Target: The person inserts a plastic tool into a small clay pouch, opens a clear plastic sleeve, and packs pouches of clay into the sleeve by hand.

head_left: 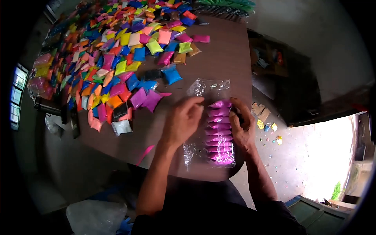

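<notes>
A row of magenta packets [219,132] lies on a clear plastic bag [194,153] near the table's front edge, the lower ones under its shiny film. My right hand [243,126] is curled against the row's right side, its thumb and fingertips pressed to the upper packets. Left of the row, my left hand [184,120] hovers over the bag with loosely bent fingers, the index reaching towards the top packet; nothing shows in it. A thin pink strip [145,154] lies left of my left forearm.
A large heap of small coloured packets [129,51] covers the left and far part of the brown table [227,51]. Two purple packets [145,98] lie at its near edge. Scraps [267,124] litter the floor at right; a whitish plastic bag [96,215] is below left.
</notes>
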The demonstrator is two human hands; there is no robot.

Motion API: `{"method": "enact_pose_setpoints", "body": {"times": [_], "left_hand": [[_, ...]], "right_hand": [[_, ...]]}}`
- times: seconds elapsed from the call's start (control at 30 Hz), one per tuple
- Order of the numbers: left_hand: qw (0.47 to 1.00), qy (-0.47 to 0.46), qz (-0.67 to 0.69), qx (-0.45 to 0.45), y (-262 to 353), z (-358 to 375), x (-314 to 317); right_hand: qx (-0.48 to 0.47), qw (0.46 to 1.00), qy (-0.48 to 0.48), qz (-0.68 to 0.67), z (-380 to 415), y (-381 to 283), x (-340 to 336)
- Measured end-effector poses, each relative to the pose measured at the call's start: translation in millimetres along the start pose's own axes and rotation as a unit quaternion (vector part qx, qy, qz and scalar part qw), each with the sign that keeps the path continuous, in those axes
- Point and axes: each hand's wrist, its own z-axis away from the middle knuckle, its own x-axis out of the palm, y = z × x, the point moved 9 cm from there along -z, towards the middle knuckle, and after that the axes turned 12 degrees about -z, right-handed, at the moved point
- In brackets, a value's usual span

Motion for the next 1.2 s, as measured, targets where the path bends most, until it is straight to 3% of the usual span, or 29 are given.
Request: {"method": "enact_pose_setpoints", "body": {"times": [0.07,0.1,0.17,0.27,0.4,0.47,0.53,0.6,0.63,0.67,0.73,0.8,0.93,1.13,1.2], "left_hand": [[0.996,0.081,-0.038,0.007,-8.0,1.5,-44.5],[0.99,0.102,-0.089,-0.033,-18.5,1.0,-67.4],[0.953,0.151,-0.261,0.024,-47.7,-3.9,-105.8],[0.931,0.086,-0.351,-0.049,-87.0,-9.1,-125.4],[0.93,0.094,-0.353,-0.044,-93.2,-7.6,-131.0],[0.96,0.091,-0.257,-0.066,-90.3,-5.7,-137.0],[0.961,0.098,-0.258,-0.031,-73.7,-1.8,-139.7],[0.982,0.062,-0.154,-0.09,-71.4,3.7,-137.1],[0.991,0.073,-0.078,-0.077,-60.8,7.0,-133.1],[0.992,0.071,-0.071,-0.077,-46.4,8.9,-126.4],[0.986,0.043,0.121,-0.106,-23.3,11.3,-100.7],[0.977,0.039,0.184,-0.099,-22.1,9.1,-67.5],[0.962,0.027,0.248,-0.113,-20.0,-5.2,-8.4],[0.968,-0.029,0.234,-0.092,-28.4,-19.3,38.1],[0.943,-0.015,0.316,-0.105,-27.0,-20.9,45.3]], "right_hand": [[-0.004,1.0,0.002,-0.004,0.1,-3.8,0.4],[-0.006,1.0,0.004,-0.003,0.8,-4.7,0.4],[-0.006,1.0,0.006,-0.007,0.8,-3.5,0.1],[-0.008,1.0,0.006,-0.011,-0.1,-1.9,0.5],[-0.008,1.0,0.015,-0.001,0.6,-2.8,-0.8],[-0.006,1.0,0.021,0.002,0.3,-3.4,-1.5],[0.005,1.0,0.013,0.007,0.6,-2.7,-1.3],[0.011,1.0,0.018,0.006,0.8,-0.3,-2.2],[0.009,1.0,0.014,0.002,0.9,-1.1,-1.8],[0.008,1.0,0.01,-0.002,1.0,-2.0,-1.0],[0.009,1.0,0.009,-0.007,0.6,0.1,-0.7],[0.016,0.999,0.009,-0.027,0.7,1.6,-0.4],[0.029,0.999,0.013,-0.028,2.1,2.6,0.3],[0.029,0.999,-0.003,-0.025,0.6,-0.1,1.6],[0.034,0.999,-0.012,-0.012,0.8,-1.0,3.0]]}}
